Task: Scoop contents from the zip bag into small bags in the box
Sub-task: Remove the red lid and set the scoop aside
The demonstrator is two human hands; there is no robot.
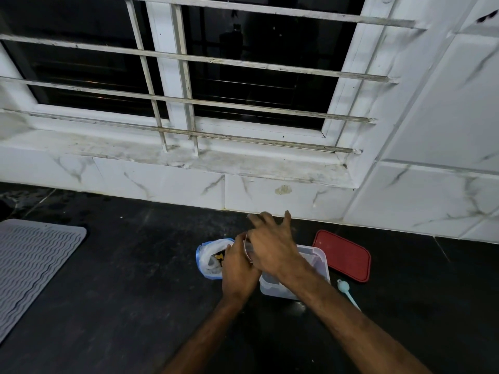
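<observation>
So both hands are bunched over the clear box (321,268) on the dark counter (121,292). Left hand (237,268) pinches a thin clear piece, likely a small bag, though I can't tell. Right hand (272,247) has fingers spread, blurry. Zip bag (210,260) sits just left of the left hand; red lid (343,256) and blue spoon (347,291) lie right of the right arm.

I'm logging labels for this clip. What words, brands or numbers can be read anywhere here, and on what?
None can be read.
zip bag: a yellow-and-black patch shows inside, too blurred to read.
clear box, red lid, spoon, grey mat: no text visible.
</observation>
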